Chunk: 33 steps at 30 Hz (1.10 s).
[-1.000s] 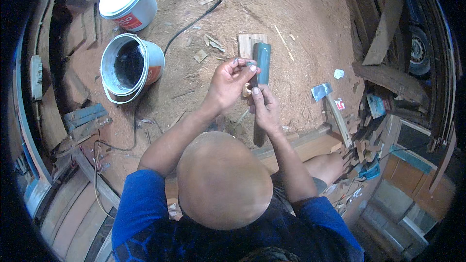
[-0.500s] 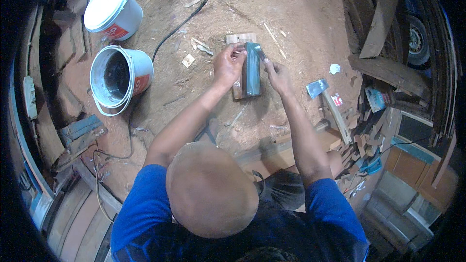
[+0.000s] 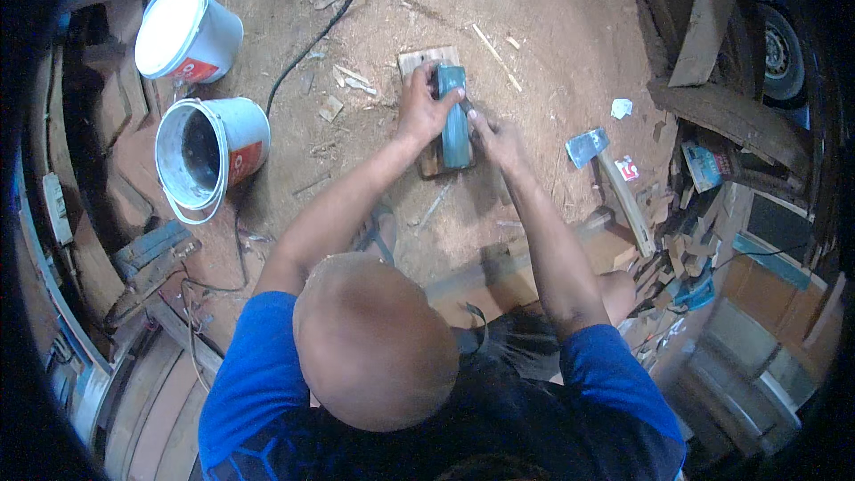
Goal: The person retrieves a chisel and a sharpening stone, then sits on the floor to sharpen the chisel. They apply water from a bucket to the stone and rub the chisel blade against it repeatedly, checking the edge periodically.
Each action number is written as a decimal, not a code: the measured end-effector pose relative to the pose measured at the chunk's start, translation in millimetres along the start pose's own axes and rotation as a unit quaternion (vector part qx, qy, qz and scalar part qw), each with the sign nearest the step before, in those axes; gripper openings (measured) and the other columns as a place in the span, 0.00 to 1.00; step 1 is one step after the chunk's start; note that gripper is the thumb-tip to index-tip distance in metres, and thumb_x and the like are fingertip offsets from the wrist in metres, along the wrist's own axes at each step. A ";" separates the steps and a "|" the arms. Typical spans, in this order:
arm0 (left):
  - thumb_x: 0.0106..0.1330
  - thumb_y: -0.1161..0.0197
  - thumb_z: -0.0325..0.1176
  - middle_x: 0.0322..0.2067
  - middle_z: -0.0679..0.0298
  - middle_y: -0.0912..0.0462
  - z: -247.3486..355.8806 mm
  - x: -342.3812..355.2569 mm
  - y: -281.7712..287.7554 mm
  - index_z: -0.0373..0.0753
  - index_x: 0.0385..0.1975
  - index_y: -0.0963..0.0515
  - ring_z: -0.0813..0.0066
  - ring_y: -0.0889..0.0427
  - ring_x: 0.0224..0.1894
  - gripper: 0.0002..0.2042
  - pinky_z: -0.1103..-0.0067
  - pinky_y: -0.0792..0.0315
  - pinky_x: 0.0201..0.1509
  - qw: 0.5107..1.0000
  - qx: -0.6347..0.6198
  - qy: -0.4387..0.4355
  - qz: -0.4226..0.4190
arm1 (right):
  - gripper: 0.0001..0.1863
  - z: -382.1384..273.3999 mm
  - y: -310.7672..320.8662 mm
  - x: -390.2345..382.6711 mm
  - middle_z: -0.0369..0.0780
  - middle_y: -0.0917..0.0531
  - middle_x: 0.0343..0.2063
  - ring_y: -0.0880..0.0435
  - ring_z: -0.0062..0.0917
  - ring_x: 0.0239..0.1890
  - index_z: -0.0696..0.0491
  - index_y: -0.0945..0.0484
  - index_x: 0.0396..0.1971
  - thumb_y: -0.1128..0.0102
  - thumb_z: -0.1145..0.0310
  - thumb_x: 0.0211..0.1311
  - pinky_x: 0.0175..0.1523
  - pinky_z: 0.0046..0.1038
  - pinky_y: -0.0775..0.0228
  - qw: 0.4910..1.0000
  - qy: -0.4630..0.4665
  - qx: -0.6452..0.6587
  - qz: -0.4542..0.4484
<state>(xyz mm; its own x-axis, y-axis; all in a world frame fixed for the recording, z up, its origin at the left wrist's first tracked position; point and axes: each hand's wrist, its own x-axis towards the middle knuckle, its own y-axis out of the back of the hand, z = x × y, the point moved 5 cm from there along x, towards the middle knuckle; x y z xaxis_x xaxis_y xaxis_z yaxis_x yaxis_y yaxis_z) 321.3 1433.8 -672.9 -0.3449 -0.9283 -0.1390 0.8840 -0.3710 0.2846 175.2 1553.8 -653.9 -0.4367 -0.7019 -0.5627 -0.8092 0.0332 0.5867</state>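
Note:
A long grey-blue block that looks like a sharpening stone (image 3: 455, 144) lies on a wooden board (image 3: 411, 60), its long side pointing away from me. My left hand (image 3: 423, 109) is closed around the block's left side, its thumb across the top by the tip of a small dark tool. My right hand (image 3: 492, 138) pinches that narrow dark tool (image 3: 467, 106), which looks like a blade, at the block's right edge. Most of the tool is hidden by my fingers, so its exact kind cannot be told.
Two white buckets stand on the left, one lidded (image 3: 169, 31) and one uncovered (image 3: 200, 150) with something dark inside. A black cable (image 3: 313, 44) runs past them. To the right lies a hatchet-like tool (image 3: 588, 148) with a wooden handle. Wood scraps (image 3: 686, 254) are heaped beyond it.
Both hands have come a little nearer to me along the block. My left thumb now lies over the block's top, and the dark tool has moved down its right edge.

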 end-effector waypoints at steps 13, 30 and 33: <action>0.54 0.24 0.53 0.54 0.48 0.30 11.8 33.8 8.6 0.35 0.58 0.29 0.52 0.24 0.55 0.37 0.64 0.28 0.61 0.995 0.100 0.011 -0.022 | 0.25 -34.1 6.3 6.5 0.54 0.15 0.30 0.15 0.50 0.33 0.57 0.15 0.36 0.46 0.48 0.71 0.40 0.43 0.26 0.994 0.052 0.062 0.071; 0.53 0.23 0.54 0.63 0.43 0.43 31.9 27.4 6.0 0.36 0.69 0.45 0.42 0.37 0.65 0.50 0.57 0.36 0.68 0.984 0.176 -0.003 -0.003 | 0.28 -18.9 5.7 9.8 0.51 0.17 0.23 0.17 0.33 0.28 0.59 0.15 0.35 0.45 0.44 0.69 0.37 0.38 0.27 0.986 0.072 0.096 0.117; 0.53 0.23 0.53 0.63 0.42 0.44 21.2 -0.9 8.1 0.35 0.70 0.47 0.40 0.38 0.66 0.51 0.55 0.38 0.69 0.980 0.199 -0.026 0.005 | 0.29 0.1 -5.5 -9.9 0.49 0.18 0.20 0.18 0.25 0.26 0.60 0.15 0.34 0.44 0.44 0.69 0.35 0.35 0.28 0.992 0.065 0.042 0.103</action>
<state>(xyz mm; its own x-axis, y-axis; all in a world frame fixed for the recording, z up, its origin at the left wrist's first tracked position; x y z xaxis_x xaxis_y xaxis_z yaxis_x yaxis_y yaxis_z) 322.1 1431.0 -650.3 -0.3618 -0.9281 -0.0883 0.6974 -0.3323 0.6350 183.9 1560.6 -651.6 -0.5461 -0.7596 -0.3533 -0.7404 0.2403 0.6277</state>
